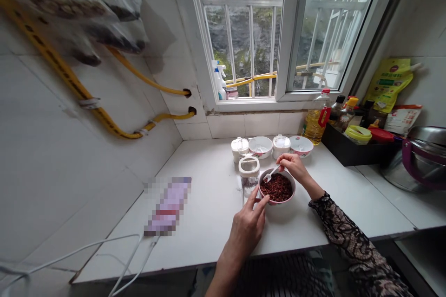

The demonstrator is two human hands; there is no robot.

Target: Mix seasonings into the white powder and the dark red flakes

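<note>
A bowl [293, 190] with a pink outside stands on the white counter, filled with small dark reddish-brown pieces [278, 189]; their exact kind is too small to tell. My left hand [248, 222] grips the bowl's near left rim between thumb and fingers. Pinched in the fingers of my right hand [293, 167] is a small white spoon [272, 173], its head down at the pieces near the far left side of the bowl. Just left of the bowl, a clear jar [249, 174] with a white rim stands upright.
Behind stand two white lidded pots [240, 149] [281, 147] and two white bowls [260, 147] [301, 146]. An oil bottle [315, 120], a black box [339, 146] of condiments and a metal pot [418, 162] are right. A blurred purple object [169, 206] with a white cable lies left.
</note>
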